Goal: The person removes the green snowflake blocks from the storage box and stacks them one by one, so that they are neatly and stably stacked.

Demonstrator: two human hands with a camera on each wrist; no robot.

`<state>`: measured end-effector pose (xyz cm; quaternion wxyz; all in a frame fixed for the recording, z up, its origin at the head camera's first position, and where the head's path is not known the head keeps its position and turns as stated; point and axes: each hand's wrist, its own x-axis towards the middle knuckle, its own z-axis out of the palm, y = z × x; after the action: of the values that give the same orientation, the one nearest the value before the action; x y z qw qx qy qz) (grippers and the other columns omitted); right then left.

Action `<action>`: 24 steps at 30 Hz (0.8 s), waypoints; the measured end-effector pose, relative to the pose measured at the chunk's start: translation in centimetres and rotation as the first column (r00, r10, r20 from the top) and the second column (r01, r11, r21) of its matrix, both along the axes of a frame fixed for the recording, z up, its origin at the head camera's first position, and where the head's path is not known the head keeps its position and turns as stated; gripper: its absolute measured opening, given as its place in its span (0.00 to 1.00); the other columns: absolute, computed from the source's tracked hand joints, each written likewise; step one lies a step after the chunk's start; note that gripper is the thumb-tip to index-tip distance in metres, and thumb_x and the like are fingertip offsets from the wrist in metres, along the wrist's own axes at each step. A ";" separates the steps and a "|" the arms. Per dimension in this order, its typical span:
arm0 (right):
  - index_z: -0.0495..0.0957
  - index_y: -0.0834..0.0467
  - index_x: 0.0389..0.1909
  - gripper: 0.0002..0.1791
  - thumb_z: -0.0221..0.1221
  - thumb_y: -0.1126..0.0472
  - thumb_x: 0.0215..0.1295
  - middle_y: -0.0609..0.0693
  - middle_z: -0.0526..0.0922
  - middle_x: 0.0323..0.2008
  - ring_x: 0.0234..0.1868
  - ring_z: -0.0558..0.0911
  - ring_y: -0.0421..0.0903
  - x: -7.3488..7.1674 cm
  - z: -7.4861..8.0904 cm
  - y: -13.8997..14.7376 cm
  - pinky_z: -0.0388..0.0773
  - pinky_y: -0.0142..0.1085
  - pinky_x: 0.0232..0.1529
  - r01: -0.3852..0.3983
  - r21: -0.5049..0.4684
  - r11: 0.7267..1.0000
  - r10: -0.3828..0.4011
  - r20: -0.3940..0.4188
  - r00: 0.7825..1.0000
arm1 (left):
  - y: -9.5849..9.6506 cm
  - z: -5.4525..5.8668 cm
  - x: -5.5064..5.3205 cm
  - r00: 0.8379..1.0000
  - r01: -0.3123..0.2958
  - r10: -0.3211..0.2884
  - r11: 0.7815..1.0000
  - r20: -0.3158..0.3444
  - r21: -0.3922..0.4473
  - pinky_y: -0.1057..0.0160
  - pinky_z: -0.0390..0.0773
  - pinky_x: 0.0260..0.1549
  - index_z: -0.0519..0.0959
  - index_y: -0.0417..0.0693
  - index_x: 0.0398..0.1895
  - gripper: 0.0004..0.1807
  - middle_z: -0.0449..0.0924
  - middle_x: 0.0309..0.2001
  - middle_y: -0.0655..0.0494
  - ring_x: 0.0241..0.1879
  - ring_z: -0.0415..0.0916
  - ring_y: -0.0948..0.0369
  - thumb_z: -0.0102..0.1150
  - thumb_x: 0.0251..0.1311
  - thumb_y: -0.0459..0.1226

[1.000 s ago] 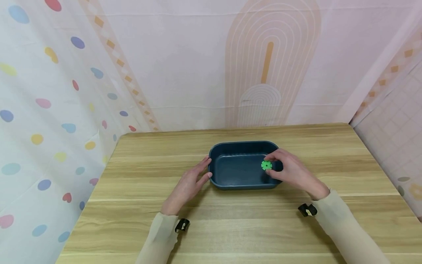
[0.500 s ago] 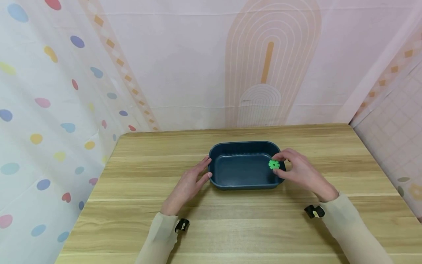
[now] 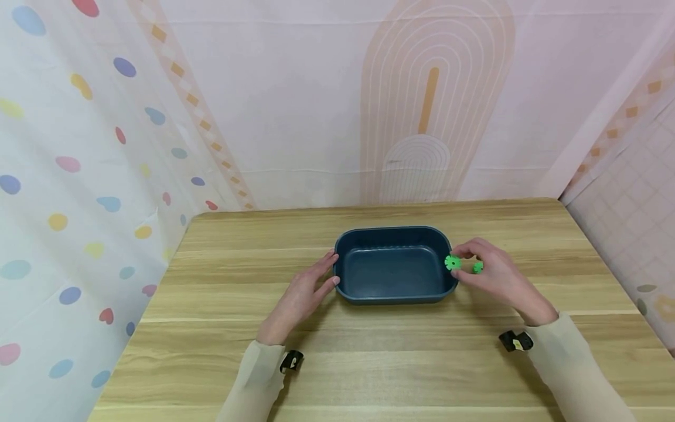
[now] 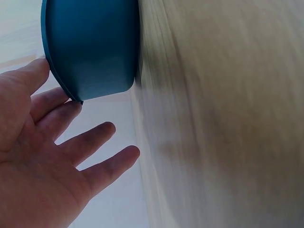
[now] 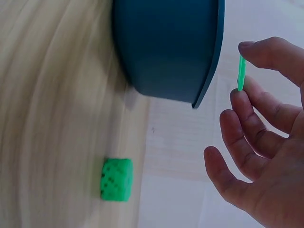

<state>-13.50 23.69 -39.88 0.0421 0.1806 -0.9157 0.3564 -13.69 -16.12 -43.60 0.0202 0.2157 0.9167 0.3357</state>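
Observation:
A dark blue oval-cornered dish point(image 3: 392, 272) lies in the middle of the table in the head view, its inside bare. My left hand point(image 3: 300, 293) rests its straight fingers against the dish's left rim; in the left wrist view the thumb and two fingers touch that rim point(image 4: 64, 88), the other two spread free. Between thumb and fingertips, my right hand point(image 3: 493, 269) pinches a green notched snowflake disc point(image 3: 452, 262) over the right rim. The right wrist view shows this disc point(image 5: 241, 73) edge-on, above rim level. A stack of green discs point(image 5: 116, 179) stands on the table below the right hand.
The wooden table point(image 3: 369, 363) reaches to a patterned curtain point(image 3: 295, 117) at the back. More printed cloth hangs at the left and right sides. Each wrist carries a black strap mount point(image 3: 515, 340).
My right hand has carried the green disc rightward from over the dish's inside to its right rim. Part of the green stack has come into sight behind it. The left hand stays put.

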 end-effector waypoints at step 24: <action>0.83 0.65 0.51 0.16 0.71 0.64 0.64 0.61 0.83 0.49 0.49 0.79 0.60 -0.2 -1.2 4.2 0.75 0.56 0.50 0.069 0.008 0.998 -0.069 0.003 0.998 | 0.0 0.1 -0.1 1.000 -0.002 0.003 1.000 0.024 -0.015 0.46 0.63 0.73 0.64 0.44 0.79 0.30 0.56 0.80 0.50 0.77 0.59 0.49 0.52 0.80 0.43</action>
<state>-13.70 27.90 -41.12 0.0521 0.1485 -0.9229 0.3514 -13.82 -16.17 -43.52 0.0325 0.2102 0.9191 0.3317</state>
